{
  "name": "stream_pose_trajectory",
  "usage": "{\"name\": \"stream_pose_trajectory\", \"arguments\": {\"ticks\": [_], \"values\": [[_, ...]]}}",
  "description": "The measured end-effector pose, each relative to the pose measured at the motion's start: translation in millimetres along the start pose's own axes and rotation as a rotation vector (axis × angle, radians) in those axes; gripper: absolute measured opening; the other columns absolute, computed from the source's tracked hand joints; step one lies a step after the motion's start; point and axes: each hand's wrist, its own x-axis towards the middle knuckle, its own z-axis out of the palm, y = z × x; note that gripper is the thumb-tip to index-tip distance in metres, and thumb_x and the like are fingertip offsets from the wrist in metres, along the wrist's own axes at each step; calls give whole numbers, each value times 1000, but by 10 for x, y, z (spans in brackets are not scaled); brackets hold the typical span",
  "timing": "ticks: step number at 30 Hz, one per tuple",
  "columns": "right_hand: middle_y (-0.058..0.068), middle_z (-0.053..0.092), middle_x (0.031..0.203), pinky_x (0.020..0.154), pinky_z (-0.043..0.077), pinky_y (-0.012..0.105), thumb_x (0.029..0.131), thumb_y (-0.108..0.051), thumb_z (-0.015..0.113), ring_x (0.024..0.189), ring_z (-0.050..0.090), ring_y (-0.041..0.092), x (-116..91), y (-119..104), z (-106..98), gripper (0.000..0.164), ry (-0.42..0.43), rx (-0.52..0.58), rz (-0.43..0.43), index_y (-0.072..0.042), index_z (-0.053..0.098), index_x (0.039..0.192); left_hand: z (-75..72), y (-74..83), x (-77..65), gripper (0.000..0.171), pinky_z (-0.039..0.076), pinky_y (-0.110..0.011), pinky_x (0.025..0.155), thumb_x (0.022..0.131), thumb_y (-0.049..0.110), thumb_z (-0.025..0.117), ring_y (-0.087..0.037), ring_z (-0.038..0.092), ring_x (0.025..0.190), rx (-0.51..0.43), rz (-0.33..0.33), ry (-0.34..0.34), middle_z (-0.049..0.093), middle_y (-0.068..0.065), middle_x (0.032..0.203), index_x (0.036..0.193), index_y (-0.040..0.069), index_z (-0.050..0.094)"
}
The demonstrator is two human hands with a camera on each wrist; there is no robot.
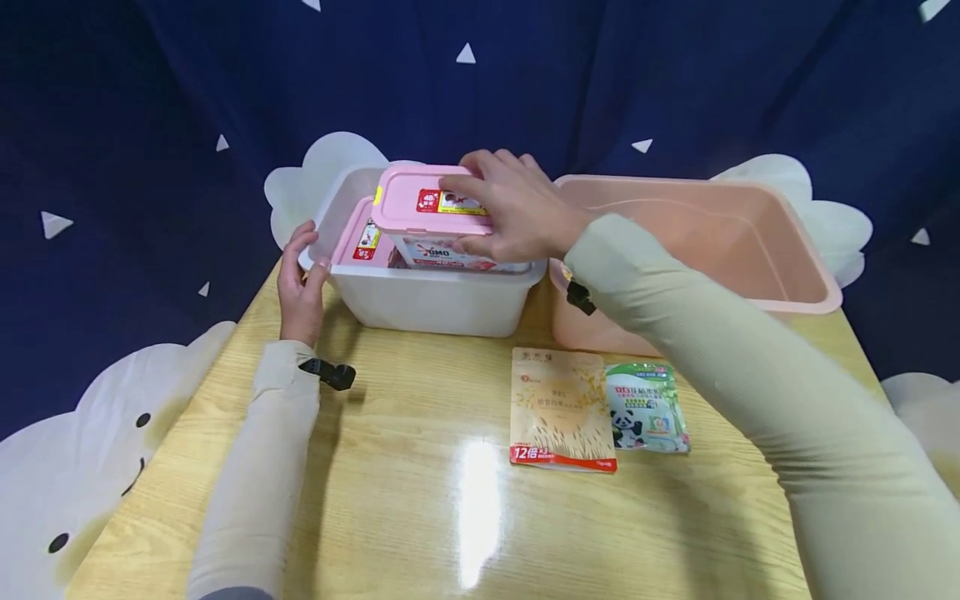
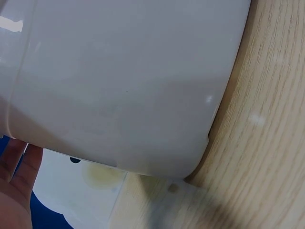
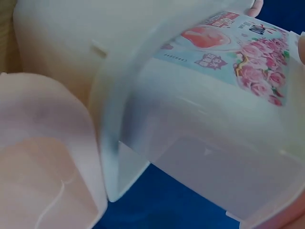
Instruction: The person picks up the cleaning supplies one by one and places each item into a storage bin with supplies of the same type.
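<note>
A white plastic bin stands at the back left of the table; its smooth wall fills much of the left wrist view. My left hand grips its left rim near the front corner. With thumb and fingers, my right hand holds a pink-lidded OMO box across its right end. That box sits partly inside the bin, its lid above the rim. Its rose-printed label shows in the right wrist view, where its lower part is behind the bin's rim. Another pink-lidded box lies inside at the left.
A peach-coloured bin stands right of the white one, rims close together. In front of it lie a tan pouch and a green panda pouch on the wooden table. A dark blue curtain hangs behind.
</note>
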Motion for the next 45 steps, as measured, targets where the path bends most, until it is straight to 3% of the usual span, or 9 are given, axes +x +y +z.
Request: {"name": "stream_pose_trajectory", "arguments": {"ticks": [7,10,13,20,26,37,42,45], "values": [[13,41,152,106,33,48,85,-51,65,135,39,32,59,123,186,72,-4,24,47,-26,43,149,69,266,-68,49,30,-35,121,90,10,47,-17,34,146,-18,9,-24,40,-10,156,135,-8,46],[13,41,152,110,32,49,83,-50,67,137,38,32,73,170,281,74,-4,47,61,-25,44,149,84,310,-88,49,29,-32,120,90,11,47,-18,34,145,-10,-1,-23,40,-10,156,135,-8,46],[12,42,151,113,29,52,83,-49,69,139,38,32,82,205,365,74,8,57,57,-24,45,148,90,281,-75,49,30,-30,119,89,11,47,-18,34,145,-9,6,-17,40,-10,156,135,-8,46],[12,39,154,117,26,52,83,-49,69,141,35,32,90,247,593,74,-10,72,92,-26,44,149,77,-32,72,47,29,-33,121,90,8,48,-14,33,147,-12,14,-19,41,-4,157,136,-3,48],[11,40,155,117,27,52,83,-50,70,143,36,32,139,250,771,72,-10,121,160,-28,47,147,21,-79,54,47,29,-34,121,91,8,47,-16,32,147,-1,-21,-27,39,-2,158,138,-2,47],[10,43,154,118,25,51,81,-48,73,141,38,30,233,215,719,70,-22,137,178,-28,51,144,10,322,-49,49,27,-34,123,91,11,46,-16,33,147,-11,6,-22,40,-6,157,136,-7,45],[11,44,153,119,24,52,81,-48,74,141,39,32,248,229,703,68,-35,143,169,-27,54,142,3,304,-20,49,30,-35,121,90,11,48,-16,34,146,-8,12,-11,41,-6,156,135,-7,46],[12,45,152,119,23,53,81,-47,74,141,41,33,259,256,708,66,-40,161,165,-26,56,140,-9,169,45,48,31,-35,121,90,12,49,-14,34,145,-7,24,-8,42,-2,156,135,-3,48]]}}
